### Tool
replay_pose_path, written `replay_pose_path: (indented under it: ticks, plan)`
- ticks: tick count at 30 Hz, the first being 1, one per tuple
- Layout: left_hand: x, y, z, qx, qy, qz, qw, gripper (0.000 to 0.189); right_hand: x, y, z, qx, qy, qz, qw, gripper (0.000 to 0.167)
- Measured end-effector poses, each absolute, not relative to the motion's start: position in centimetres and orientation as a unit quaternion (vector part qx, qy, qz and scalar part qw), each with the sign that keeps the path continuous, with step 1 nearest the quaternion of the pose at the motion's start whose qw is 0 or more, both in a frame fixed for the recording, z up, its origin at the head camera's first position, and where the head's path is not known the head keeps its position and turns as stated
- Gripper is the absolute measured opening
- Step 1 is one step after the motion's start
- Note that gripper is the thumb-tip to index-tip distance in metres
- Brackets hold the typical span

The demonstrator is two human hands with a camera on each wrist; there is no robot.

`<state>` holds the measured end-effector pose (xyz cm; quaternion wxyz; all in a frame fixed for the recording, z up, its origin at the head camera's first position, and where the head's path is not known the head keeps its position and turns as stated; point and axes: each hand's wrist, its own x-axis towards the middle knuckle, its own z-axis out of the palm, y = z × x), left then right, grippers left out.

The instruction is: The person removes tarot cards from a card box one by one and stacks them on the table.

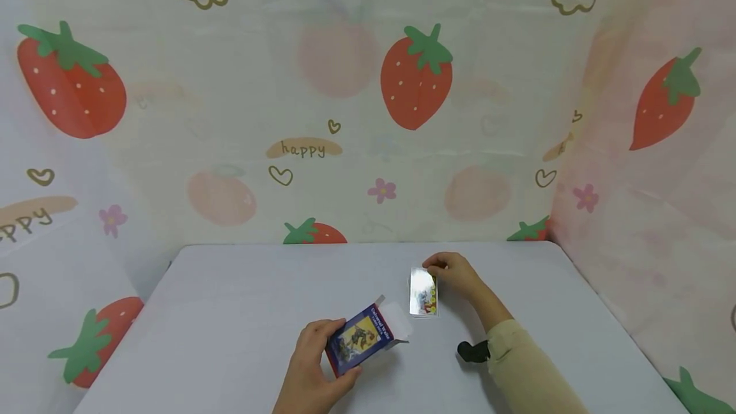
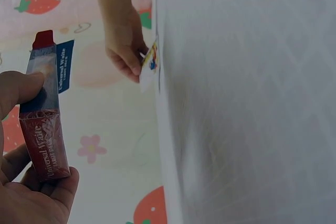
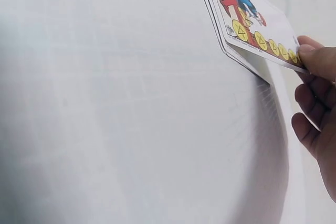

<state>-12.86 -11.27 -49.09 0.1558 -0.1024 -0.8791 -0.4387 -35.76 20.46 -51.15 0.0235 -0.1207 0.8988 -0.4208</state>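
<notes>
My left hand (image 1: 310, 372) grips a dark blue and red tarot card box (image 1: 358, 342) by its sides, with the printed front facing up. The box tilts up to the right, and its white end flap (image 1: 397, 322) hangs open. In the left wrist view the red side of the box (image 2: 46, 142) reads "Universal Waite". With thumb and finger, my right hand (image 1: 458, 275) pinches a corner of a glossy picture card (image 1: 423, 294). In the right wrist view this card (image 3: 254, 22) is lifted at an angle, with more cards (image 3: 214, 27) beneath it.
A white-covered table (image 1: 230, 318) lies under both hands. Behind it hangs a cloth backdrop (image 1: 345, 114) with strawberries and flowers, which continues along both sides. A black device (image 1: 473, 352) is strapped at my right wrist, by the pale sleeve (image 1: 526, 369).
</notes>
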Motion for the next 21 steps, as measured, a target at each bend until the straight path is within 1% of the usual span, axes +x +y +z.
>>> replay_pose_path:
  ticks: [15,21]
  plan:
    - [-12.85,-11.24,-49.03,-0.107,-0.877,-0.442,0.158,0.074,-35.76,20.16,-51.6,-0.105,0.902,-0.418,0.033,0.011]
    - [-12.88,-11.26,-49.06,-0.105,-0.876,-0.443,0.158,0.074,-36.01,20.15,-52.12,-0.107,0.909,-0.402,0.024,0.01]
